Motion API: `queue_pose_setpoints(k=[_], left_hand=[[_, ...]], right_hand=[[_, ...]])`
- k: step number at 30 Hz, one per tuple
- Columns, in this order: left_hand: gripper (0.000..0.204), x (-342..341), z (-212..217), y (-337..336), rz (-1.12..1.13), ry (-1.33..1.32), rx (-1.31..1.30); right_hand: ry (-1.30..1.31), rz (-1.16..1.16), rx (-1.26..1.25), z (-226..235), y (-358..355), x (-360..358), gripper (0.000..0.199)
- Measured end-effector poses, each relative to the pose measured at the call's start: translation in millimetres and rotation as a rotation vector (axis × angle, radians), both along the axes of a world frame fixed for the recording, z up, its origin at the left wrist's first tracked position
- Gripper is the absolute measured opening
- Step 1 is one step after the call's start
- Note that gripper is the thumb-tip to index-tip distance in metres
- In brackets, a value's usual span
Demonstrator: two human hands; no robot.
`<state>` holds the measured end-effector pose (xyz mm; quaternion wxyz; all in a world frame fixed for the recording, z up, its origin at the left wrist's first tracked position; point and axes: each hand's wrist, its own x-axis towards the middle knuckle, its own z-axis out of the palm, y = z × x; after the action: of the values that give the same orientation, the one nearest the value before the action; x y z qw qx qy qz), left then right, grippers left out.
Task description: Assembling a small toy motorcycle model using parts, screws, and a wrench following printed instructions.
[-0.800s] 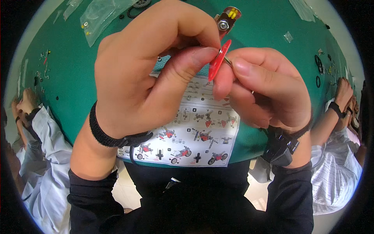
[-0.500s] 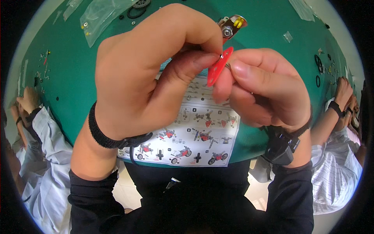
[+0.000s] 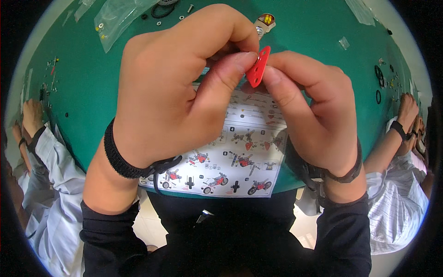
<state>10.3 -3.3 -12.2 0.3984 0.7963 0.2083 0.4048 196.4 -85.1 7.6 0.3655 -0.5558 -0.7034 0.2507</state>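
Between my two hands is a small red plate (image 3: 259, 70) with holes in it, held up on edge over the table. My left hand (image 3: 177, 90) pinches a small part at the plate's left face, mostly hidden by thumb and forefinger. On the other side, my right hand (image 3: 314, 99) has thumb and forefinger closed against the plate's right edge. A metal piece with a nut and yellow bits (image 3: 264, 25) shows just beyond my left fingertips; whether it joins the plate I cannot tell. Under my hands lies a printed instruction sheet (image 3: 217, 161) with pictures of a motorcycle model.
Clear plastic bags (image 3: 113, 27) lie at the far left on the green table (image 3: 92, 92). Near them are black rings (image 3: 162, 10) and a screw (image 3: 190, 8). More small parts (image 3: 379, 76) are scattered at the right. Other people's hands (image 3: 33, 115) work at both sides.
The red plate has turned, showing its row of holes more plainly. My right hand has shifted, its fingers now nearer the plate's edge. The metal piece sits slightly farther left and up.
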Motion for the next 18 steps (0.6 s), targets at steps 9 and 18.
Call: queue_pose_setpoints(k=[9,18], left_hand=[[0.009,-3.1,15.4,5.5,-0.024,0.235,0.192],[0.018,-6.4,12.1,2.6,-0.058,-0.047,-0.251]], right_hand=[[0.079,-0.043,0.075,-1.2,-0.2,0.2,0.008],[0.547,-0.177,-0.217,8.1,-2.7,-7.4,0.020]])
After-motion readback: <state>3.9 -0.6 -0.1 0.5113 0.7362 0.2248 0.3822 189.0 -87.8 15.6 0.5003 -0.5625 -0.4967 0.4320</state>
